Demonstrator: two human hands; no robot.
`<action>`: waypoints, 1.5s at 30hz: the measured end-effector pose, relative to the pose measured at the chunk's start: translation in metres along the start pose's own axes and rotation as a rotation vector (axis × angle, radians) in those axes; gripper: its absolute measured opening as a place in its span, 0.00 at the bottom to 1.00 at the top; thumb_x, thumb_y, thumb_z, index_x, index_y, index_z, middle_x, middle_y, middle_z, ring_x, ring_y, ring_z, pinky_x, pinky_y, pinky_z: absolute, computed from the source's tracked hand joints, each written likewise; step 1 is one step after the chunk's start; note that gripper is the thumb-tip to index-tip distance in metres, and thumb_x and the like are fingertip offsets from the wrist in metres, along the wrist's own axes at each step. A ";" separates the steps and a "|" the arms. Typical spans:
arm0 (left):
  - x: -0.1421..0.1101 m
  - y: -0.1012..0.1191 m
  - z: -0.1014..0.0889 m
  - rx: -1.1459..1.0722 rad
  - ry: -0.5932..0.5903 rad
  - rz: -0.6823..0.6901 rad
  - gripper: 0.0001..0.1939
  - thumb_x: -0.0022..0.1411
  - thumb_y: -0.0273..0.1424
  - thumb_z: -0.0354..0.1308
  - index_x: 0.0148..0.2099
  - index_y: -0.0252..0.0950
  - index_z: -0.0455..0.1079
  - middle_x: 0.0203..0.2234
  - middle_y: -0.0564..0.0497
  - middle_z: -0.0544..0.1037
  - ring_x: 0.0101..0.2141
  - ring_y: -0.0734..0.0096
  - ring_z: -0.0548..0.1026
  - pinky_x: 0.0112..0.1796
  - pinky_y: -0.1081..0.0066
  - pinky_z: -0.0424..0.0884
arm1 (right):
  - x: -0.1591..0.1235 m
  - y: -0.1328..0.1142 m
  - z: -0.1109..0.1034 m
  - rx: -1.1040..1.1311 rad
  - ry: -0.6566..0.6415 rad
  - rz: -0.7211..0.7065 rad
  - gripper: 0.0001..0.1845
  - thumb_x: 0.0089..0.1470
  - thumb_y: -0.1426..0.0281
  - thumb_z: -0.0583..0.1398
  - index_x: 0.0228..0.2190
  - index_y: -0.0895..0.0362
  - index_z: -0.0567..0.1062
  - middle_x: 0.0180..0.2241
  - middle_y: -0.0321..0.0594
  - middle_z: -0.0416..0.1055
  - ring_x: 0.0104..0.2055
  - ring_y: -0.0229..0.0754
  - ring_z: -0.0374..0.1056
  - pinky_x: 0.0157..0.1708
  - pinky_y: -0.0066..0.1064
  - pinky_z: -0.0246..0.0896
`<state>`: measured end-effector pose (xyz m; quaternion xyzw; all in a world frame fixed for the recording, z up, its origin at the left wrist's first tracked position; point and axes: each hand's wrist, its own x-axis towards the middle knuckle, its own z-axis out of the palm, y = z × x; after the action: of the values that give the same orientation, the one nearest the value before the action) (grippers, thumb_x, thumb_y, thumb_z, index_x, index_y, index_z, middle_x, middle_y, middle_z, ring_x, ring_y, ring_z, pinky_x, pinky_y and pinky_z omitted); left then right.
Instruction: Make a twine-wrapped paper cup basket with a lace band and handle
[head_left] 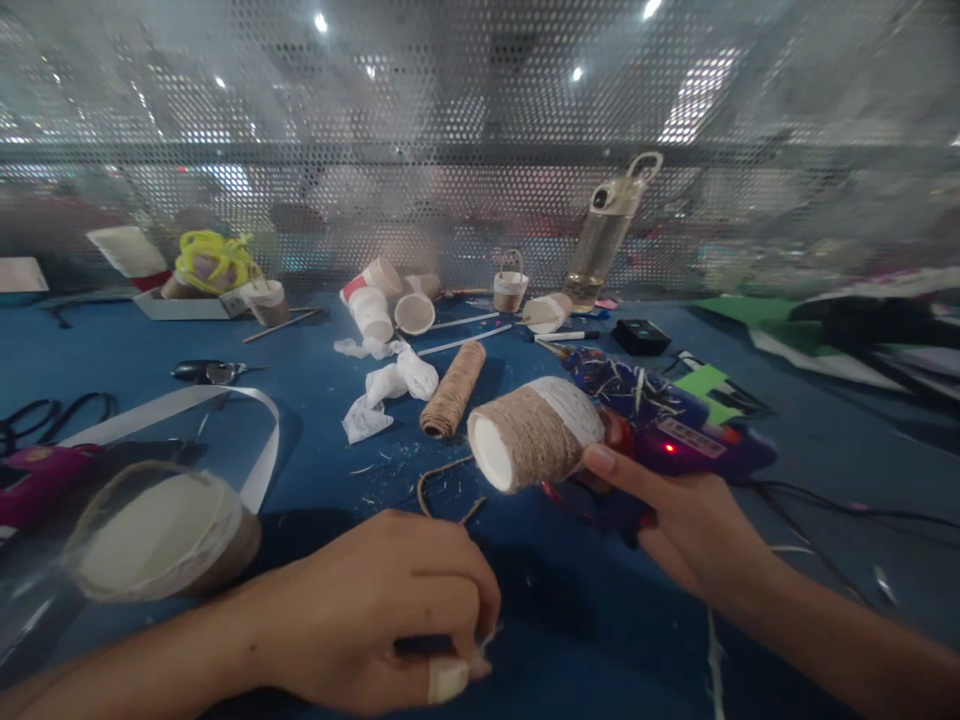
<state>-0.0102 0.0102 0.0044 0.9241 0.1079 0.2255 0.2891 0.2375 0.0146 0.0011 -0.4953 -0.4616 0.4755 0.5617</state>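
My right hand (690, 520) holds a paper cup (529, 435) on its side, gripping it near its base. Brown twine wraps the cup, with a white lace band round one part, and its pale end faces left. Just behind the cup and my fingers is a purple-blue glue gun (679, 445) with a red light lit and stringy glue on its body. My left hand (405, 610) is closed in a pinch, low in front of the cup. A thin whitish strand (489, 636) shows at its fingertips.
A twine roll (454, 390), crumpled white lace (390, 390) and several paper cups (369, 312) lie ahead. Left are a larger cup (150, 535), a white ribbon (259, 420) and a pink glue gun (45, 475). A bottle (604, 240) stands by the mesh screen (450, 200).
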 end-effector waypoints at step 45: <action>0.004 -0.015 -0.007 -0.398 0.322 -0.705 0.07 0.60 0.36 0.66 0.37 0.38 0.79 0.32 0.53 0.79 0.34 0.70 0.75 0.35 0.74 0.67 | -0.004 0.006 -0.003 0.041 -0.050 0.073 0.19 0.31 0.57 0.77 0.25 0.50 0.79 0.31 0.36 0.79 0.40 0.46 0.75 0.47 0.37 0.73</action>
<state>-0.0113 0.0270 0.0020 0.7100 0.4151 0.2706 0.5003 0.2392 0.0111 -0.0051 -0.4880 -0.4472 0.5174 0.5423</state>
